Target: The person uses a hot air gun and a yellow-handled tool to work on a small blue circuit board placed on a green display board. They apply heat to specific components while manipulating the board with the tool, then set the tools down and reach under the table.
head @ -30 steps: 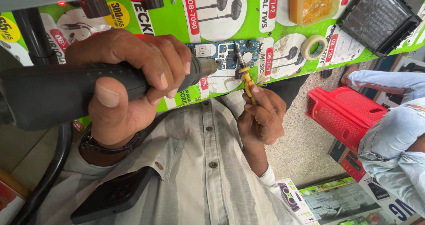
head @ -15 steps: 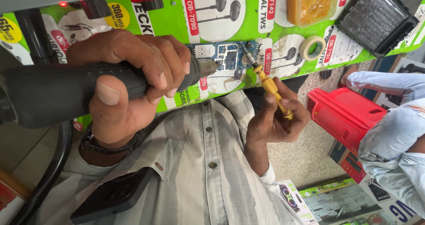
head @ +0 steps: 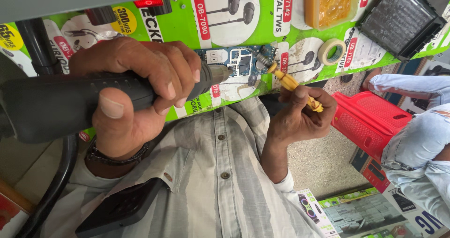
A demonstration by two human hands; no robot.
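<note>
1. Plainly, left hand (head: 140, 88) closed in a full fist round a thick black cylindrical hot-air tool (head: 56, 104); fingers curled over the barrel, thumb pressed up from beneath; no gap in the grip.
2. Short metal nozzle (head: 218, 74) sticking out past the knuckles; aimed rightward along the worktop's near edge.
3. Small blue bare circuit board (head: 236, 64) flat on the green printed worktop (head: 178, 27), close to its near edge; just beyond the nozzle mouth, long side roughly in line with the barrel.
4. Right hand (head: 300, 116) curled shut about a slim yellow-handled probing tool (head: 293, 85); pinched between thumb and fingers, shaft slanting up-left, tip at the board's right end.
5. Board between the two hands; left nozzle nearer than the right fingers, the latter back off the near edge.
6. Round roll of pale tape (head: 332, 51) toward the right edge; red plastic stool (head: 370, 123) below, beside another person's denim sleeve (head: 417, 139).
</note>
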